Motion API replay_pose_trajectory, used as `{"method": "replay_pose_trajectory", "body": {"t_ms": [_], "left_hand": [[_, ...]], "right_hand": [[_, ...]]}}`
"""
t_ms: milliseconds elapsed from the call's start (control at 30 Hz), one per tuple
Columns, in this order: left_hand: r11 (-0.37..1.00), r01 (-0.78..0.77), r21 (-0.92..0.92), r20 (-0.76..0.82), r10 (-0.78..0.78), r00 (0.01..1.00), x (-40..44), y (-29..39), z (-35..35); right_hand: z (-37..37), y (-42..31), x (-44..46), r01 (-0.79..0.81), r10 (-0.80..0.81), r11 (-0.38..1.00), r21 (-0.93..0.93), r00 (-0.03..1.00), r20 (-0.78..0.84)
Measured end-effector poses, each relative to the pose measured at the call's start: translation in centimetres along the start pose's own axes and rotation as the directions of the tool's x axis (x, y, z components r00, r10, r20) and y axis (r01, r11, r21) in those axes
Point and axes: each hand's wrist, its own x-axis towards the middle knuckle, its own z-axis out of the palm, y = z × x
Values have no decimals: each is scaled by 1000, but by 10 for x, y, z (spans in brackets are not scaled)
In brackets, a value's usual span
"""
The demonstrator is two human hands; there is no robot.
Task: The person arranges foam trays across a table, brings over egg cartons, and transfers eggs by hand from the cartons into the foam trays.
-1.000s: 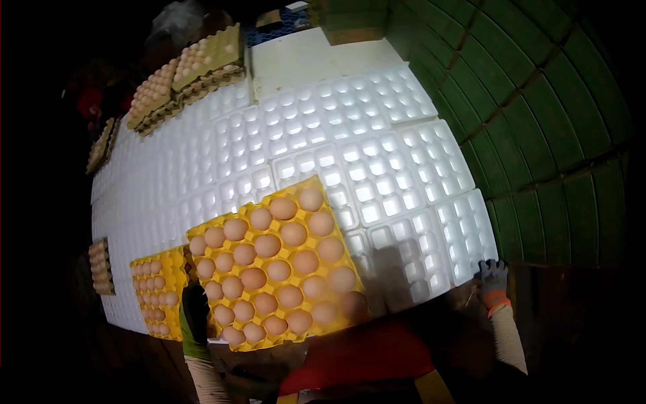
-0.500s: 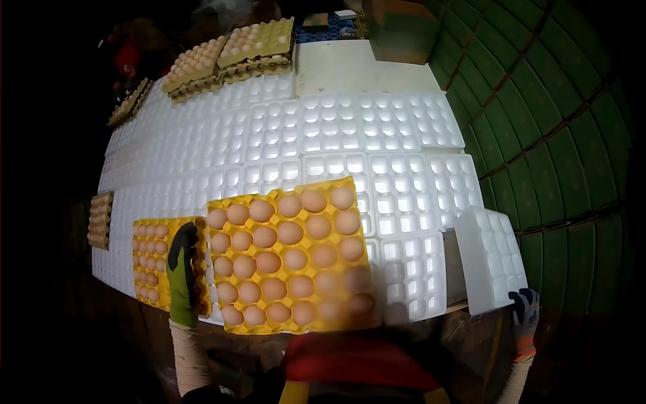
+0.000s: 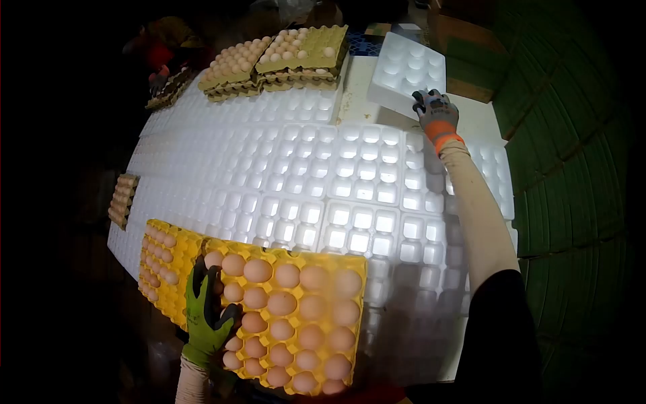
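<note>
My left hand [image 3: 207, 313], in a green glove with dark fingertips, lies over the left side of a large yellow egg tray [image 3: 361, 296] filled with brown eggs [image 3: 281, 302]. Its thumb and fingers are spread, with no egg visibly gripped. Beside it on the left is a second yellow tray [image 3: 190, 273] with eggs on part of it. My right hand [image 3: 437, 111], in a grey glove with an orange cuff, reaches to the far right and grips the near edge of a white foam egg tray [image 3: 412, 66]. That foam tray is tilted over the pale table surface.
White foam trays [image 3: 363, 161] with square hollows cover most of the table. Pulp trays of eggs [image 3: 235, 64] are stacked at the back. Green boxes [image 3: 565, 168] line the right side, with a carton [image 3: 468, 71] behind. Another person's gloved hand [image 3: 159, 79] shows at far left.
My right hand has carried the foam tray from the front right to the back right. My left hand's fingers have spread over the large yellow tray. The view has shifted.
</note>
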Motion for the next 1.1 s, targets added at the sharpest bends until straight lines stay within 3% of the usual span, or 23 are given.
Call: {"method": "replay_pose_trajectory", "body": {"t_ms": [167,233,300,333,400,467,500,567,633,700,767,833,933,967,1000,1033,1100], "left_hand": [[992,54,116,54,-60,997,8,8,-1],[979,78,191,112,-101,989,10,11,-4],[982,112,149,62,-122,991,7,4,3],[976,169,135,50,-177,983,7,6,8],[965,249,80,27,-252,967,4,9,10],[961,269,63,23,-271,962,9,10,11],[964,257,75,28,-259,965,9,9,10],[967,232,105,37,-236,971,8,9,8],[972,201,125,48,-208,977,7,9,7],[973,170,155,52,-179,982,5,8,7],[973,115,202,41,-126,991,1,6,8],[987,57,148,18,-60,998,-2,-7,12],[981,78,177,14,-82,997,-2,4,13],[977,49,208,14,-53,998,-3,3,13],[984,45,173,86,-61,994,-6,-3,13],[987,69,143,64,-78,995,-10,-10,12],[989,103,108,9,-105,994,-13,-20,11]], "right_hand": [[114,-67,69,-68,79,996,-59,975,208],[154,-85,66,45,-54,998,32,915,401],[142,-83,49,64,-91,995,80,908,408],[134,-73,49,202,-226,974,102,858,462],[144,-66,58,330,-348,935,133,775,527],[158,-64,77,136,-282,954,265,705,651],[164,-66,74,116,-270,956,270,711,649],[168,-71,68,119,-261,947,298,827,499],[122,-87,51,176,-263,963,202,768,584],[146,-96,42,206,-260,965,163,823,505],[111,-98,19,253,-235,967,25,851,470],[91,-94,5,309,-292,951,-14,912,289],[30,-52,-51,125,-164,944,307,981,106],[22,-25,-80,93,-141,958,272,976,164],[13,7,-116,27,-65,915,401,994,83],[4,40,-152,-22,27,852,524,1000,-1],[-15,120,-235,-134,215,674,727,976,-19]]}}
